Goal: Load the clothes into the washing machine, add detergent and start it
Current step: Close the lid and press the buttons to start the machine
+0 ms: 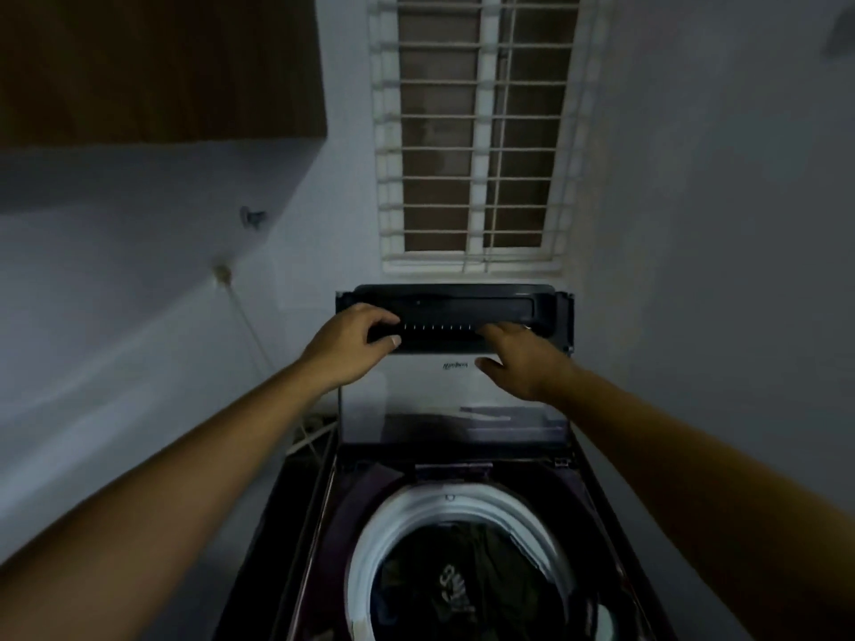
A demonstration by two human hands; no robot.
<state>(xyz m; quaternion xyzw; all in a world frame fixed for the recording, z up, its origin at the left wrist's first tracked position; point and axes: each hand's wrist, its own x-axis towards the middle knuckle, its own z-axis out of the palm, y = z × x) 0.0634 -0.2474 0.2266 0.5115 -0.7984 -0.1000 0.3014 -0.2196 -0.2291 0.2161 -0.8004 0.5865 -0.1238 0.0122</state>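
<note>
A top-loading washing machine stands below me with its glass lid raised upright. Dark clothes lie inside the drum, ringed by a white rim. My left hand grips the dark handle bar along the lid's top edge at its left end, fingers over the top and thumb underneath. My right hand holds the same bar further right, fingers curled over it and thumb below. No detergent is in view.
A barred window fills the wall behind the machine. A brown cabinet hangs at the upper left. A hose or cable runs down the left wall to the machine's back. Grey walls close in on both sides.
</note>
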